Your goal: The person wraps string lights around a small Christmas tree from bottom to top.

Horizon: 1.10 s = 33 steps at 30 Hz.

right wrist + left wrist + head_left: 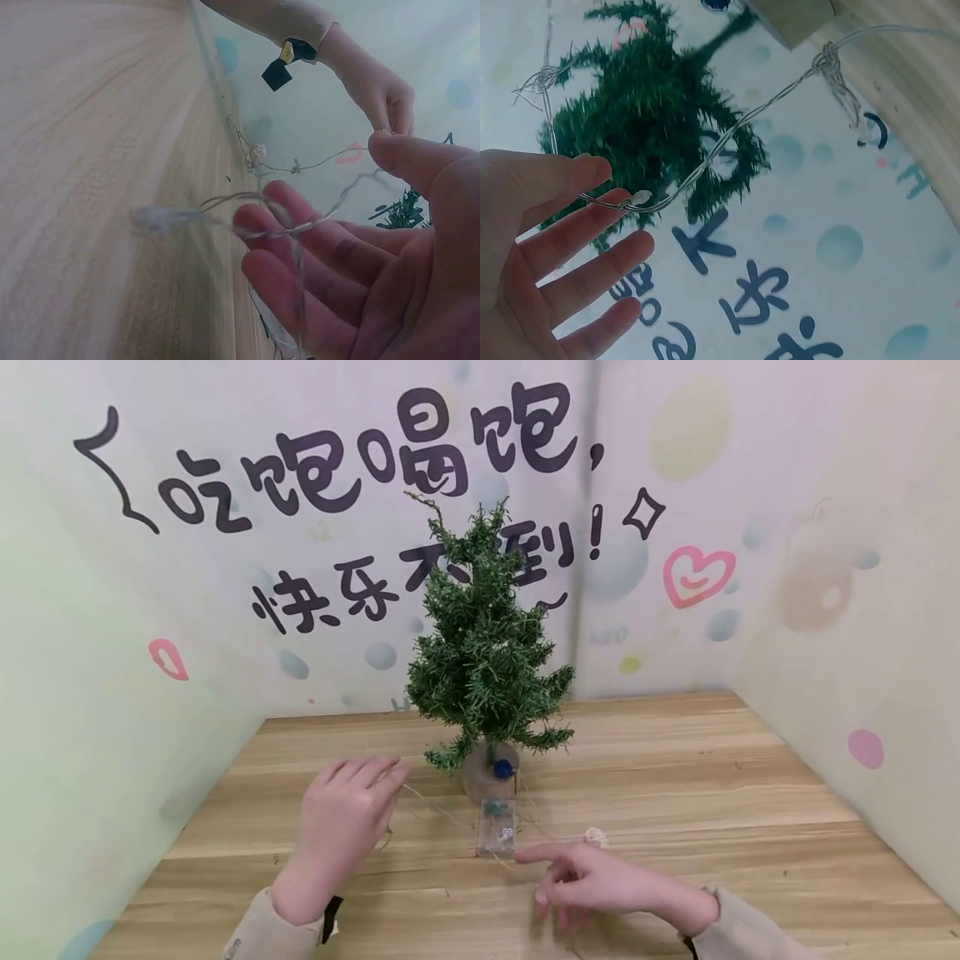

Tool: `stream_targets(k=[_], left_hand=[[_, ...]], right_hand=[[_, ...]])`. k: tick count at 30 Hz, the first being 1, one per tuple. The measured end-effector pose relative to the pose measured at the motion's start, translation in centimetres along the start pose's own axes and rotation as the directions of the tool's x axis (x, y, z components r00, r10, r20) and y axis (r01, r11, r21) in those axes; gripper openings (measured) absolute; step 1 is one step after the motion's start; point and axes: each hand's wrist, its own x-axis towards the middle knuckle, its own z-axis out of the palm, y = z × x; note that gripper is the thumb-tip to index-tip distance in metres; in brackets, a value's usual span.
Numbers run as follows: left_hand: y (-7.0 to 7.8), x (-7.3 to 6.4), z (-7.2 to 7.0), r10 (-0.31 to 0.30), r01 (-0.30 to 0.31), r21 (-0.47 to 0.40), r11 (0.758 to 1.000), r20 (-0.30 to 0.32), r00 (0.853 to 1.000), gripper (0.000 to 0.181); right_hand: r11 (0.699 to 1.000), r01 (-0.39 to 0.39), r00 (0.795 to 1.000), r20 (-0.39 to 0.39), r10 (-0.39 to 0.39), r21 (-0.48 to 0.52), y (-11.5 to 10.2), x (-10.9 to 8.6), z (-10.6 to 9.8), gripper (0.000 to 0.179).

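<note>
A small green artificial tree (487, 635) stands upright in a grey round base (480, 775). In front of it lies a clear plastic box (491, 839), with thin wire running to both sides. My left hand (348, 806) is left of the base, thumb and forefinger pinching the wire of a string of lights (724, 139) near a small clear bulb (640, 198). My right hand (600, 878) is just right of the box, one finger stretched toward its corner. More of the wire (330, 214) crosses its loosely curled fingers (281, 277) and passes behind the thumb.
A blue round object (503, 768) sits against the base. A pale woven ball (596, 837) lies behind my right hand. The wooden tabletop (675, 760) is enclosed by a printed wall (360, 677) at the back and pale walls at the sides.
</note>
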Motion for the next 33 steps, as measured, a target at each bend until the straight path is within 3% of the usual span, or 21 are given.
stream_targets(k=[4, 13, 19, 26, 30, 31, 33], left_hand=[[-1.4, 0.0, -0.5, -0.049, 0.049, 0.033, 0.998, -0.016, 0.999, 0.021], [-4.6, -1.0, -0.7, -0.186, 0.185, 0.074, 0.98, 0.009, 0.983, 0.019], [-6.1, -2.0, -0.7, -0.269, 0.261, 0.099, 0.96, 0.075, 0.96, 0.019], [-7.5, -2.7, -0.7, -0.325, 0.311, 0.129, 0.942, 0.106, 0.94, 0.018], [-8.4, -3.3, -0.6, -0.389, 0.364, 0.155, 0.918, 0.186, 0.902, 0.015], [-8.6, -3.5, -0.6, -0.406, 0.376, 0.165, 0.912, 0.227, 0.885, 0.014], [-9.0, -4.1, -0.3, -0.43, 0.391, 0.178, 0.903, 0.338, 0.837, 0.013]], right_hand=[[0.996, 0.024, 1.0, -0.013, -0.025, -0.089, 0.0, -0.1, -0.1, 0.046], [0.96, -0.032, 0.989, -0.149, -0.009, -0.277, -0.3, -0.1, -0.6, 0.046], [0.948, -0.041, 0.977, -0.213, -0.028, -0.316, -0.4, 0.0, -0.8, 0.042], [0.94, -0.016, 0.967, -0.245, -0.073, -0.34, -0.4, 0.1, -1.0, 0.032], [0.94, -0.024, 0.959, -0.272, -0.074, -0.342, -0.4, 0.1, -1.1, 0.025], [0.939, -0.026, 0.958, -0.276, -0.075, -0.342, -0.5, 0.1, -1.1, 0.023], [0.938, -0.019, 0.956, -0.281, -0.084, -0.347, -0.5, 0.0, -1.1, 0.019]])
